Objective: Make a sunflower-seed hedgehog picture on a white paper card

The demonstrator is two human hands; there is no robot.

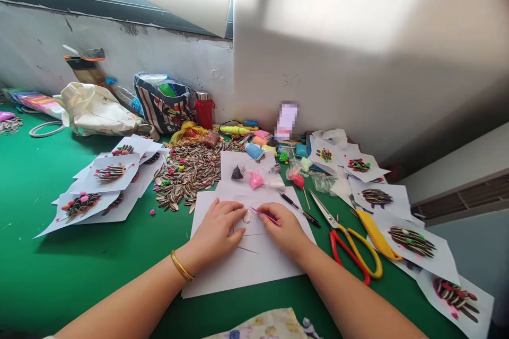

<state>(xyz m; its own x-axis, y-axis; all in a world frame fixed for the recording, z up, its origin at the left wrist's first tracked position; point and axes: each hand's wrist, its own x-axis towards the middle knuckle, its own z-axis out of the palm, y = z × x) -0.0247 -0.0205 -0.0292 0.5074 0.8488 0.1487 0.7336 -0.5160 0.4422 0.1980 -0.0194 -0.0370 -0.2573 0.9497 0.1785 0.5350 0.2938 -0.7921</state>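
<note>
White paper (230, 278) lies in front of me with a faint drawing on it. My left hand (220, 228) rests on the paper, fingers spread, its fingertips beside a small pale oval piece (247, 216). A thin pink stick (267, 216) is pinched in my right hand (282, 229), its tip near the drawing. To the right of that hand a black pen (299, 208) lies across the paper's edge. Black clay (237, 172) and pink clay (256, 179) sit on paper just beyond my hands.
Sunflower seeds (186, 175) are heaped at the back left. Scissors (345, 238) and a yellow cutter (377, 234) lie at the right. Seed-decorated sheets flank both sides (113, 174) (413, 241). Bags and a red bottle (204, 110) stand by the wall.
</note>
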